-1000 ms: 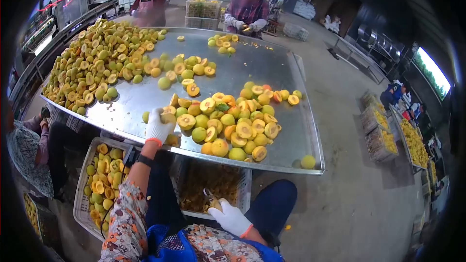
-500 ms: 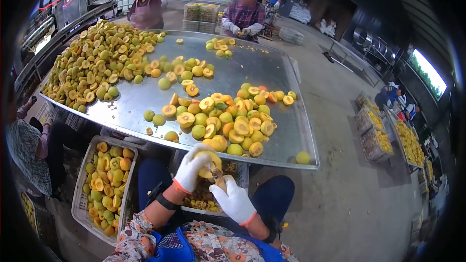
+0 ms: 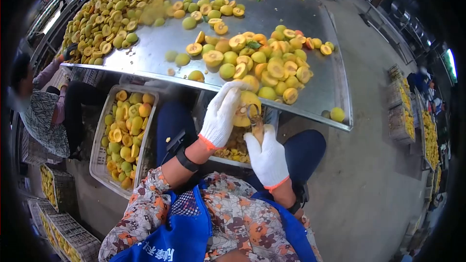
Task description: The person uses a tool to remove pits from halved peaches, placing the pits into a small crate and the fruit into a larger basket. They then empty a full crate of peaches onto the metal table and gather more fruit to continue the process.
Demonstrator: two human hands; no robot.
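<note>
My left hand (image 3: 222,112), in a white glove, is wrapped round a yellow peach half (image 3: 246,108) just in front of the table's near edge. My right hand (image 3: 268,157), gloved too, grips the wooden handle of a pitting tool (image 3: 257,127). The tool's curved metal end touches the cut face of the half. Beneath both hands, a crate (image 3: 233,161) between my knees holds yellow scraps. Beyond them, halved peaches (image 3: 275,68) lie heaped on the metal table (image 3: 160,53).
A white crate (image 3: 100,162) of peach halves stands left of my legs. A seated person (image 3: 46,116) is at the far left, with more filled crates (image 3: 73,230) below. A large peach heap (image 3: 104,19) covers the table's left. Crates and another fruit-covered table (image 3: 429,136) stand at the right.
The view has tilted down, so the table and crates sit higher in the picture. Both hands still hold the peach half and the tool, whose metal end is now seen against the cut face.
</note>
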